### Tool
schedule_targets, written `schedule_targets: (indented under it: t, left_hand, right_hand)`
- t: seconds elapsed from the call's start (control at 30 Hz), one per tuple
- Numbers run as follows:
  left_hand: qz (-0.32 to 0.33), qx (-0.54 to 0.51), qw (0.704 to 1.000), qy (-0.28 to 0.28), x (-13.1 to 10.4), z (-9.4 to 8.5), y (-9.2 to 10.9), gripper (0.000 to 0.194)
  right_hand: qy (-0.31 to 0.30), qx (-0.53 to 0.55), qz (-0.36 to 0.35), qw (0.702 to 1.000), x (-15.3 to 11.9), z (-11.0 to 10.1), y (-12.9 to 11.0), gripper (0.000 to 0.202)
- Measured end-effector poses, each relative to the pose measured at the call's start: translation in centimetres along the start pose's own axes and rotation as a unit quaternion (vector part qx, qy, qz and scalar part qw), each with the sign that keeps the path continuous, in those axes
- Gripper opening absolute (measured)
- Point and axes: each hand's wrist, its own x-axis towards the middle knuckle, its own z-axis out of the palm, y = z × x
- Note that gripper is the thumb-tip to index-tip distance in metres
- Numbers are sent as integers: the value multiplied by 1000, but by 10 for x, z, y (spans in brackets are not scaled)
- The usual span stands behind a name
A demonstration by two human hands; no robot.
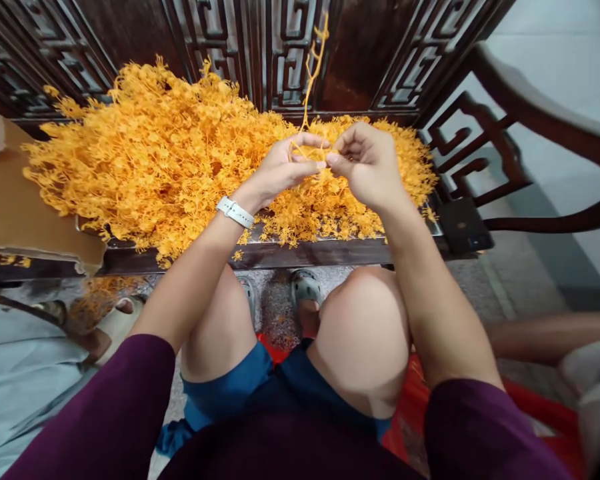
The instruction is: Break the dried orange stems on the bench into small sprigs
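A thin orange-yellow plastic flower stem (311,80) rises from between my hands, with small side branches near its top. My left hand (293,160), below a white watch strap, curls round the lower part of this stem, thumb and forefinger stretched towards the right. Close against its fingertips, my right hand (363,157) pinches at the stem's strands; the exact bit between its fingers is too small to make out. Behind and under both hands spreads a large heap of orange-yellow artificial flower pieces (180,160).
The heap lies on a dark carved wooden bench (280,257) with a curved armrest (555,127) at right. A black phone (465,225) rests at the bench's right end. A cardboard box (35,193) stands at left. Other people's legs show on both sides.
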Motion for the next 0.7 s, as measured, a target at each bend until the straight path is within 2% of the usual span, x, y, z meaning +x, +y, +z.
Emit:
schedule_targets:
  t: [0.1,0.23,0.37,0.57,0.63,0.7]
  left_hand:
    - [18,-34,999,2,6,1,-1,52]
    - [24,-95,995,11,21,1,-11,47]
    - [12,-137,990,15,29,5,-19,39]
    - [13,-143,989,34,29,9,-19,26]
    - [10,-139,990,33,27,7,-17,21]
    - [8,-133,991,16,19,7,-14,19]
  right_hand:
    - [-7,38,28,999,3,5,3,36]
    - [48,60,43,996,11,19,7,37]
    - [62,33,30,997,22,30,12,42]
    - [101,46,18,994,39,42,15,47]
    - [98,31,32,994,39,42,9,46]
    - [48,3,47,998,36,35,-1,44]
